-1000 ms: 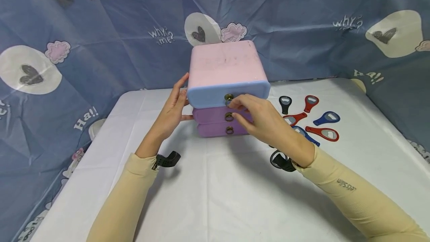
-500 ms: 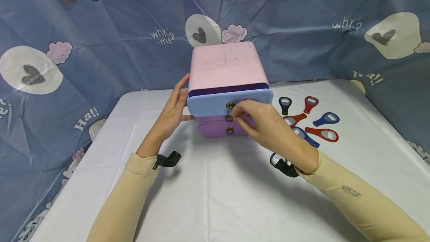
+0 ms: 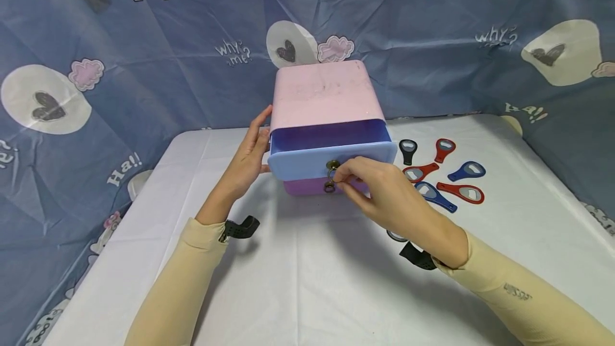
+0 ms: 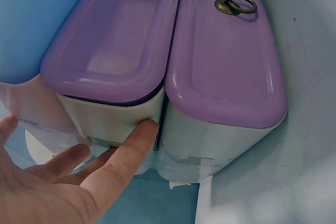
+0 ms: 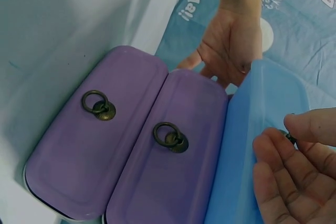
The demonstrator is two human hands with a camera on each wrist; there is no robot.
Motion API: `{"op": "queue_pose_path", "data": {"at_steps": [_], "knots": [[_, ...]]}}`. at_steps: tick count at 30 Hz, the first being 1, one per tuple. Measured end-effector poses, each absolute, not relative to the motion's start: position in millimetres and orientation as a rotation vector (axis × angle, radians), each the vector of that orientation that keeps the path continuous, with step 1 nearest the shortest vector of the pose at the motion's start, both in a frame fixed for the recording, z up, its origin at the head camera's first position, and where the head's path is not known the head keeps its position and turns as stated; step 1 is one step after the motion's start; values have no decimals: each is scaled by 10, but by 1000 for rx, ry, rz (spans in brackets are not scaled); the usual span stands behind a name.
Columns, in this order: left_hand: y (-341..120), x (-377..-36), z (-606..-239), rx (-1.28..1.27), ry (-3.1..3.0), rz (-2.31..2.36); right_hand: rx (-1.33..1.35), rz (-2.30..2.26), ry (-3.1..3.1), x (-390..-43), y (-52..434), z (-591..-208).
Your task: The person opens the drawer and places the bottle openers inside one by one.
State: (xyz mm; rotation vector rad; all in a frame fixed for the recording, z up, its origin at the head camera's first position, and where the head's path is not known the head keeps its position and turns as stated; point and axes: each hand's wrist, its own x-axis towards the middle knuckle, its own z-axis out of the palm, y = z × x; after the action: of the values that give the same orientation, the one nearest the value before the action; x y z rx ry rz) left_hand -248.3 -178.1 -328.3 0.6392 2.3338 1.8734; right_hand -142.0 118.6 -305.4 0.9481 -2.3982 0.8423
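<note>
A small drawer cabinet (image 3: 326, 92) with a pink top stands at the back of the table. Its blue top drawer (image 3: 298, 164) is pulled part way out, its inside showing dark blue. My right hand (image 3: 384, 186) pinches the brass ring pull (image 3: 331, 173) on that drawer's front. Two purple drawers (image 5: 94, 140) below it are closed, each with its own ring. My left hand (image 3: 242, 164) rests with straight fingers against the cabinet's left side; in the left wrist view its fingertip (image 4: 144, 129) touches the side beside the middle purple drawer (image 4: 113, 40).
Several bottle openers lie to the right of the cabinet, among them a black one (image 3: 408, 151), a red one (image 3: 463, 192) and a blue one (image 3: 434, 196). Another round end (image 3: 396, 236) shows under my right wrist. A printed blue cloth (image 3: 192, 25) hangs behind the white table (image 3: 269, 282).
The blue top drawer has gone from closed to part way out, drawn toward me by its ring. My right hand has moved back with it; my left hand stays at the cabinet's side.
</note>
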Motion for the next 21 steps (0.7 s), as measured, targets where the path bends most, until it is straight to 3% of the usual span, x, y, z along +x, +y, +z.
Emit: {"op": "queue_pose_path", "data": {"at_steps": [21], "knots": [[-1797, -2445, -3266, 607, 2331, 1856, 985, 835, -2356, -1105, 1220, -3102]]}}
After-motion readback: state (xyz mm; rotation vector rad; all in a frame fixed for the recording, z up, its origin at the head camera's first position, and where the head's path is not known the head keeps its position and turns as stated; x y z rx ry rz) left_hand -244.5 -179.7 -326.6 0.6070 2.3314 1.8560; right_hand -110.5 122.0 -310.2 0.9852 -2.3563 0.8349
